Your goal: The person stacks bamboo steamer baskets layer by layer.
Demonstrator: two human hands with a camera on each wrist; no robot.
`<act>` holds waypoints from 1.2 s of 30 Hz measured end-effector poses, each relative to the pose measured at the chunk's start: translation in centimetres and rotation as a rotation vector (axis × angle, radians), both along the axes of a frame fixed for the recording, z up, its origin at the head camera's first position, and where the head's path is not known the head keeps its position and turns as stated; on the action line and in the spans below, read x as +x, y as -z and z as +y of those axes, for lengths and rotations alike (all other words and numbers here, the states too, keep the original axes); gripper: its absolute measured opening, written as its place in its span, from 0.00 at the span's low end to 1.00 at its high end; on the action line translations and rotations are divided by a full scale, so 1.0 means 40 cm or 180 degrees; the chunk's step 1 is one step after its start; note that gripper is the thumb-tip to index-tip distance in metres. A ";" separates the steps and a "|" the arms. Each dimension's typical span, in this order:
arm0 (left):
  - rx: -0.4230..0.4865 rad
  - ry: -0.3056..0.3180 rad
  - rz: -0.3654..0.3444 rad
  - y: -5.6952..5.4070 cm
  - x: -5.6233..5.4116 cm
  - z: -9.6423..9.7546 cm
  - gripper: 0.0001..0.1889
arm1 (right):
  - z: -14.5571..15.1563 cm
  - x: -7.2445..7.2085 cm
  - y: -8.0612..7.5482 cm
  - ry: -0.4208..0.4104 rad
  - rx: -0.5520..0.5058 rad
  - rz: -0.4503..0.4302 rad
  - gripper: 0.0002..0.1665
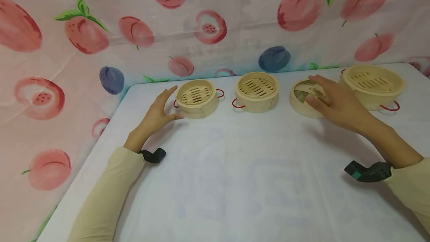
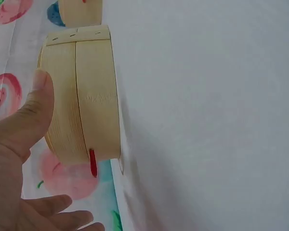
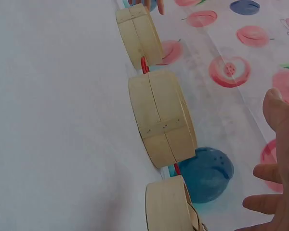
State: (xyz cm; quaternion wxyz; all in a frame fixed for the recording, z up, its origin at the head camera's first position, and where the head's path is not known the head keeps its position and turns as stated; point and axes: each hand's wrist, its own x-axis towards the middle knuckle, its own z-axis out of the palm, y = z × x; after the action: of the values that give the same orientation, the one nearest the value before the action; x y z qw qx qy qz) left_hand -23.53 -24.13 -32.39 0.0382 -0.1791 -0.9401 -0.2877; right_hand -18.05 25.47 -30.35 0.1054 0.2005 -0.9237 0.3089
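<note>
White-covered table (image 1: 235, 174) | leftmost steamer (image 1: 202, 110) | second steamer (image 1: 256, 104) | woven-topped piece (image 1: 304, 107) | larger rightmost steamer (image 1: 367, 101) | one row

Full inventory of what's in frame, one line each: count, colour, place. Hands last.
Left small steamer basket: 1, pale tan, beside the left hand
Second small steamer basket: 1, pale tan, right of the first
Woven-topped bamboo lid: 1, tan with darker weave, under the right hand
Large steamer basket: 1, pale tan, far right
Handles: 5 visible in head view, red, on the baskets' sides
Table: 1, white, below everything
Fruit-print backdrop: 1, pale pink, behind
Wrist cameras: 2, black, one per wrist
Sleeves: 2, beige, on the forearms
Left hand: 1, at the leftmost basket
Right hand: 1, over the lid
</note>
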 end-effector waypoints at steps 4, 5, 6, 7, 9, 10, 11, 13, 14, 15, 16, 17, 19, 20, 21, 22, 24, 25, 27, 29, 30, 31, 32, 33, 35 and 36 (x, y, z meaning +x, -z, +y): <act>0.0195 -0.0021 -0.0127 0.011 -0.002 -0.005 0.51 | -0.019 0.004 0.002 -0.0039 -0.0133 -0.0048 0.36; 0.0270 -0.0024 -0.0160 0.015 -0.002 -0.006 0.51 | -0.025 0.006 0.003 -0.0057 -0.0170 -0.0063 0.35; 0.0359 -0.0023 -0.0191 0.018 -0.002 -0.007 0.50 | -0.031 0.006 0.004 -0.0072 -0.0187 -0.0053 0.35; 0.0441 -0.0012 -0.0214 0.021 -0.002 -0.008 0.50 | -0.036 0.007 0.005 -0.0081 -0.0215 -0.0054 0.34; 0.0651 0.0026 -0.0272 0.027 -0.001 -0.005 0.48 | -0.047 0.008 0.007 -0.0107 -0.0274 -0.0064 0.34; 0.0750 0.0046 -0.0286 0.029 0.000 -0.003 0.47 | -0.053 0.007 0.007 -0.0113 -0.0305 -0.0087 0.33; 0.0845 0.0077 -0.0307 0.033 0.000 -0.002 0.46 | -0.059 0.007 0.008 -0.0117 -0.0342 -0.0107 0.33; 0.0994 0.0121 -0.0325 0.039 -0.001 0.002 0.45 | -0.072 0.007 0.008 -0.0105 -0.0384 -0.0151 0.33; 0.1064 0.0143 -0.0327 0.042 -0.001 0.004 0.44 | -0.079 0.007 0.008 -0.0109 -0.0402 -0.0158 0.33; 0.1089 0.0155 -0.0306 0.044 -0.002 0.006 0.43 | -0.086 0.006 0.008 -0.0109 -0.0419 -0.0171 0.33; 0.1100 0.0155 -0.0287 0.047 -0.003 0.008 0.42 | -0.093 0.006 0.008 -0.0112 -0.0440 -0.0179 0.32; 0.1091 0.0156 -0.0261 0.050 -0.006 0.011 0.41 | -0.099 0.006 0.008 -0.0118 -0.0461 -0.0182 0.32; 0.1029 0.0135 -0.0193 0.054 -0.010 0.016 0.40 | -0.111 0.005 0.008 -0.0135 -0.0484 -0.0171 0.32; 0.0966 0.0108 -0.0159 0.055 -0.012 0.019 0.39 | -0.118 0.004 0.007 -0.0148 -0.0504 -0.0169 0.32; 0.0909 0.0081 -0.0130 0.058 -0.016 0.020 0.37 | -0.125 0.003 0.006 -0.0151 -0.0525 -0.0186 0.32; 0.0888 0.0059 -0.0116 0.060 -0.019 0.022 0.36 | -0.133 0.002 0.006 -0.0152 -0.0535 -0.0199 0.32; 0.0937 0.0031 -0.0112 0.064 -0.027 0.023 0.34 | -0.148 0.001 0.005 -0.0142 -0.0552 -0.0221 0.32; 0.0968 0.0018 -0.0116 0.065 -0.029 0.023 0.33 | -0.156 0.000 0.004 -0.0125 -0.0543 -0.0231 0.32; 0.1059 -0.0004 -0.0129 0.067 -0.033 0.021 0.30 | -0.171 0.000 0.003 -0.0109 -0.0527 -0.0246 0.32; 0.1124 -0.0006 -0.0113 0.067 -0.034 0.021 0.27 | -0.183 -0.002 0.003 -0.0128 -0.0526 -0.0198 0.32; 0.1121 -0.0007 -0.0084 0.066 -0.032 0.022 0.26 | -0.189 -0.004 0.003 -0.0149 -0.0537 -0.0173 0.32; 0.1111 -0.0014 -0.0062 0.064 -0.031 0.024 0.25 | -0.194 -0.006 0.004 -0.0185 -0.0554 -0.0135 0.32; 0.1110 -0.0016 -0.0036 0.063 -0.030 0.025 0.24 | -0.199 -0.008 0.005 -0.0236 -0.0596 -0.0099 0.31; 0.1122 -0.0013 -0.0012 0.062 -0.030 0.027 0.23 | -0.204 -0.012 0.007 -0.0288 -0.0645 -0.0061 0.31; 0.1121 -0.0032 0.0028 0.061 -0.028 0.029 0.21 | -0.216 -0.019 0.011 -0.0394 -0.0733 0.0018 0.30; 0.1116 -0.0051 0.0040 0.060 -0.027 0.030 0.21 | -0.222 -0.023 0.014 -0.0443 -0.0767 0.0072 0.30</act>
State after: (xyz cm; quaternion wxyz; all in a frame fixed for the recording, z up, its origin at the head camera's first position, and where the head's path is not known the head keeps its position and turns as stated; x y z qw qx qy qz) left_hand -24.62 -22.93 -34.80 0.0769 -0.1639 -0.8766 -0.4458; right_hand -18.99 16.59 -30.92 0.1174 0.2534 -0.8626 0.4219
